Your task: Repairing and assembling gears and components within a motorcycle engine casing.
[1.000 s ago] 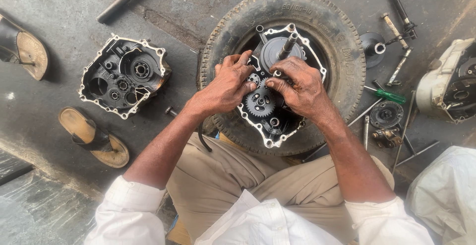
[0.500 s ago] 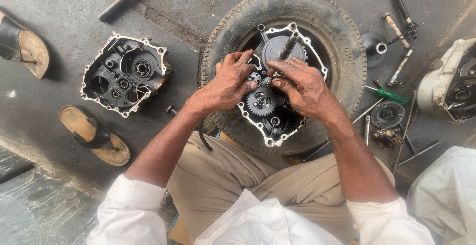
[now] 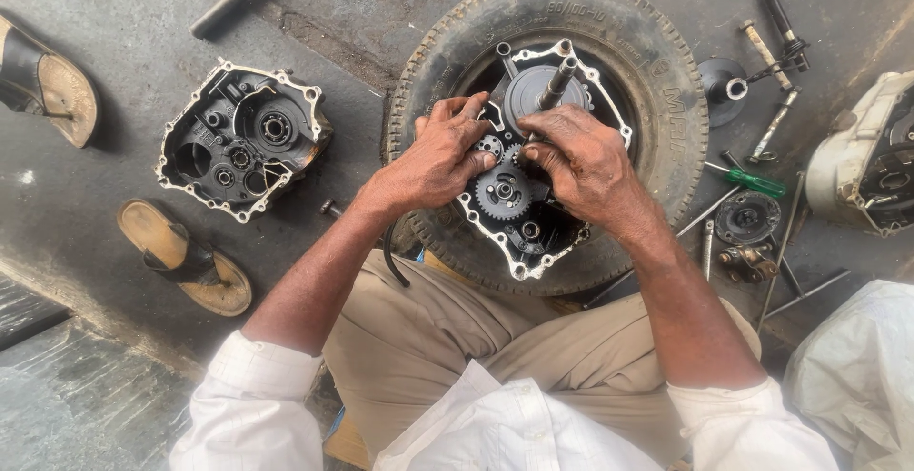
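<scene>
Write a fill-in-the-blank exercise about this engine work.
1. The open engine case under both hands rests on a ____.
2. The second case half lies to the person's ____.
3. The screwdriver on the floor has a ____ handle.
4. Two ____ lie beside the second case half.

Missing words: tyre; left; green; sandals

engine case point(image 3: 533, 206) on tyre point(image 3: 657, 71); second case half point(image 3: 243, 138) left, tools point(image 3: 762, 183) right

Greasy dull metal is showing on the crankcase point(image 3: 533, 223) and toothed gear point(image 3: 502, 192); the tyre point(image 3: 666, 119) is looking matt, rough rubber.
</scene>
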